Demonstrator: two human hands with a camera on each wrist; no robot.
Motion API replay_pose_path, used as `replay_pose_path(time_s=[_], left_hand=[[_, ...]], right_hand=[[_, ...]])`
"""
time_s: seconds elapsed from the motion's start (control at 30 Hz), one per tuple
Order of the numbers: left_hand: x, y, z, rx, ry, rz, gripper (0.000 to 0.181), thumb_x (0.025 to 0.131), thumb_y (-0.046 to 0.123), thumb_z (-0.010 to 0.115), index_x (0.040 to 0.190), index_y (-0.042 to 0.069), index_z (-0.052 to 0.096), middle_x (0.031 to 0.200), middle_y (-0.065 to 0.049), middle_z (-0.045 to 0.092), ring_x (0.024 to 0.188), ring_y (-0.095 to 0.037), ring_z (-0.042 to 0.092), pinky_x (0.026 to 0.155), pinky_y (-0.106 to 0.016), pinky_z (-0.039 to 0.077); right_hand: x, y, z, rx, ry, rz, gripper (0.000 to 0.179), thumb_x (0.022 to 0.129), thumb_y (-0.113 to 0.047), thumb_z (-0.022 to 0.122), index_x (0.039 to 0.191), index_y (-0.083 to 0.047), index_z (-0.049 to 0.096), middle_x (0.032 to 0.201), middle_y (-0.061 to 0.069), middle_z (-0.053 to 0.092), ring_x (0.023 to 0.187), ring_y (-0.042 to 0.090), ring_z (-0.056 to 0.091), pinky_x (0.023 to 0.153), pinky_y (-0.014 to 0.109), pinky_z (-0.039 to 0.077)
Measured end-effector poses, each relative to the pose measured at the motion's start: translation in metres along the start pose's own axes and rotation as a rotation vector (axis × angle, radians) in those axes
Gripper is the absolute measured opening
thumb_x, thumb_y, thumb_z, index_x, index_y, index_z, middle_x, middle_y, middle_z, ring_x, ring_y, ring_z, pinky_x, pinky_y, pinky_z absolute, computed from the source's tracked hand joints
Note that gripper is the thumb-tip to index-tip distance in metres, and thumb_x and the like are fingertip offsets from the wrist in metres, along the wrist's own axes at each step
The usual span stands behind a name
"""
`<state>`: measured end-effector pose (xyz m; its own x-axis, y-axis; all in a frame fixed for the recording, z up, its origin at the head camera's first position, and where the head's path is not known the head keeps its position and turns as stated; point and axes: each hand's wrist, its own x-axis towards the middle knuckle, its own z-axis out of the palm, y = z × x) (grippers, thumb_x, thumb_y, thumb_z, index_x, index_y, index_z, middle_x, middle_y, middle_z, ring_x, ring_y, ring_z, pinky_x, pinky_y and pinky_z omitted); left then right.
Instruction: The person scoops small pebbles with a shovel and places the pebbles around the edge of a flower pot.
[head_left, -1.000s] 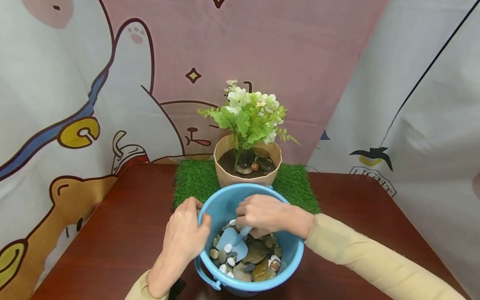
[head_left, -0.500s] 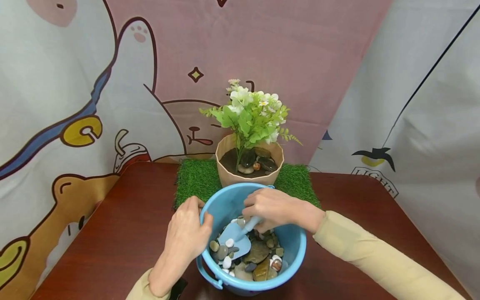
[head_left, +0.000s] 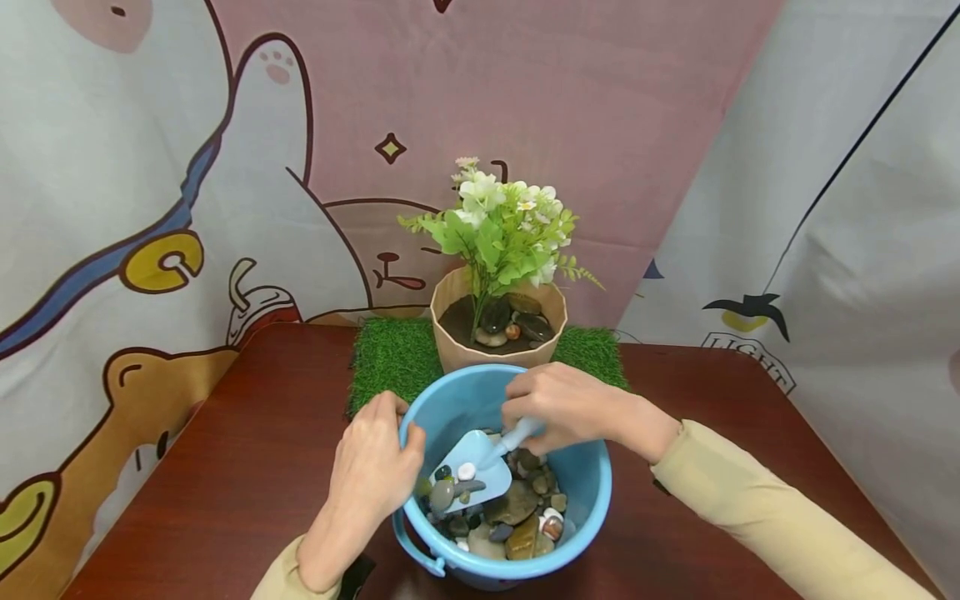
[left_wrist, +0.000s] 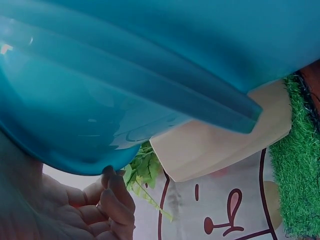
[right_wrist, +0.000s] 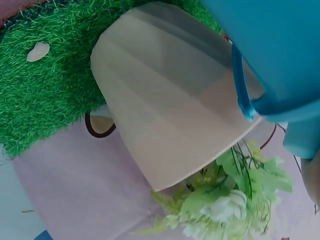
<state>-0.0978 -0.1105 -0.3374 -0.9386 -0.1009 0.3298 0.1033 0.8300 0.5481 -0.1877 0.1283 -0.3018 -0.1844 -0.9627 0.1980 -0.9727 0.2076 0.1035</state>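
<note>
A blue bucket (head_left: 517,572) with pebbles and larger stones (head_left: 516,502) in it stands at the front of the table. My left hand (head_left: 377,457) grips its left rim, thumb towards the inside; the left wrist view shows the curled fingers (left_wrist: 117,197) at the rim. Over the bucket, my right hand (head_left: 564,406) holds a light blue toy shovel (head_left: 491,477) by its handle. Several pebbles, among them a white pebble (head_left: 467,472) and a grey pebble (head_left: 442,495), lie on the tilted blade. In the right wrist view, only the handle end (right_wrist: 299,142) and a bit of the hand show.
Behind the bucket, a beige flowerpot (head_left: 491,357) with white flowers (head_left: 480,193), dark soil and several stones stands on a green turf mat (head_left: 397,358). A pale pebble (right_wrist: 38,51) lies on the mat. The brown table (head_left: 247,450) ends at a printed cloth (head_left: 570,108).
My right hand has moved up and to the right, lifting the shovel from among the stones with pebbles on its blade. The left hand stays on the rim.
</note>
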Motion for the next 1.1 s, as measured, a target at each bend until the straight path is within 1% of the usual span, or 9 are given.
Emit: replay_pose_path(time_s=[0.17, 0.5, 0.73, 0.97, 1.1], left_hand=[[0.0, 0.0, 0.0, -0.002, -0.003, 0.0, 0.014, 0.082, 0.015, 0.057, 0.091, 0.004, 0.06, 0.076, -0.004, 0.055, 0.07, -0.018, 0.052, 0.06, -0.032, 0.043], [0.0, 0.001, 0.0, -0.003, -0.008, -0.003, 0.015, 0.082, 0.014, 0.056, 0.092, 0.004, 0.06, 0.075, -0.003, 0.055, 0.069, -0.018, 0.051, 0.059, -0.032, 0.042], [0.0, 0.0, 0.0, -0.003, -0.011, -0.007, 0.014, 0.083, 0.015, 0.057, 0.092, 0.005, 0.06, 0.076, -0.003, 0.055, 0.069, -0.017, 0.052, 0.059, -0.032, 0.042], [0.0, 0.0, 0.0, 0.002, -0.017, -0.01, 0.015, 0.083, 0.016, 0.057, 0.092, 0.005, 0.06, 0.075, -0.003, 0.054, 0.069, -0.017, 0.052, 0.059, -0.032, 0.042], [0.0, 0.001, 0.0, 0.003, -0.023, -0.015, 0.016, 0.083, 0.015, 0.057, 0.093, 0.004, 0.06, 0.076, -0.003, 0.055, 0.069, -0.018, 0.052, 0.059, -0.032, 0.043]], right_hand=[[-0.005, 0.001, -0.008, 0.01, 0.043, 0.012, 0.022, 0.066, -0.021, 0.079, 0.08, -0.023, 0.062, 0.074, -0.009, 0.057, 0.065, 0.003, 0.045, 0.059, 0.02, 0.041], [-0.014, 0.002, -0.02, 0.026, 0.06, 0.073, 0.022, 0.067, -0.023, 0.081, 0.08, -0.023, 0.064, 0.078, -0.008, 0.06, 0.066, 0.002, 0.049, 0.06, 0.02, 0.044], [-0.024, 0.007, -0.027, 0.042, 0.081, 0.115, 0.022, 0.067, -0.019, 0.081, 0.08, -0.023, 0.064, 0.077, -0.007, 0.06, 0.063, 0.001, 0.044, 0.058, 0.018, 0.041], [-0.037, 0.013, -0.033, 0.025, 0.113, 0.155, 0.023, 0.065, -0.018, 0.081, 0.081, -0.022, 0.065, 0.079, -0.008, 0.061, 0.064, 0.002, 0.047, 0.058, 0.019, 0.042], [-0.044, 0.018, -0.038, 0.018, 0.122, 0.197, 0.023, 0.064, -0.018, 0.082, 0.08, -0.022, 0.065, 0.078, -0.008, 0.061, 0.063, 0.001, 0.047, 0.057, 0.019, 0.042]])
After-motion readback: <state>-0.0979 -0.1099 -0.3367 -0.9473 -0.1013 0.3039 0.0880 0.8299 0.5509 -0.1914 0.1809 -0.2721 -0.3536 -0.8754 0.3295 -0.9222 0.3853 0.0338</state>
